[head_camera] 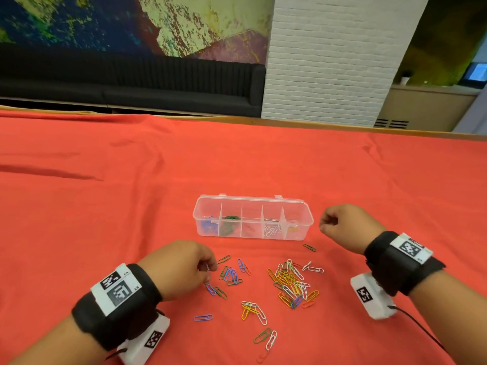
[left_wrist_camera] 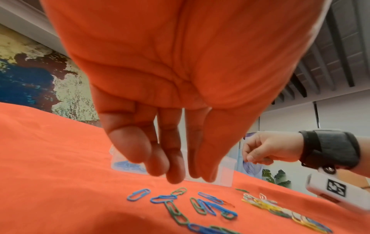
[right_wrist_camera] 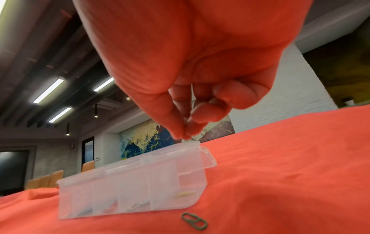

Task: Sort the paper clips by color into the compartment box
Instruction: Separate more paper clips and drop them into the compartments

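Observation:
A clear compartment box (head_camera: pixel 253 204) lies open mid-table; its cells hold, left to right, blue, green, red, white and orange clips. Loose coloured paper clips (head_camera: pixel 292 283) are scattered in front of it. My left hand (head_camera: pixel 208 271) hovers over a blue-and-green group (head_camera: pixel 232 273) and pinches a thin blue clip (head_camera: pixel 208 267) at its fingertips; in the left wrist view my left hand (left_wrist_camera: pixel 170 174) hides that clip. My right hand (head_camera: pixel 322 227) hangs by the box's right end, fingertips (right_wrist_camera: pixel 180 131) pinched on a pale sliver of a clip whose colour I cannot tell.
A red cloth (head_camera: pixel 105 206) covers the whole table. One dark green clip (head_camera: pixel 308 247) lies alone near the box's right front corner (right_wrist_camera: pixel 198 199). Stray clips (head_camera: pixel 263 338) reach toward the near edge. A black bench and a white brick pillar stand beyond the far edge.

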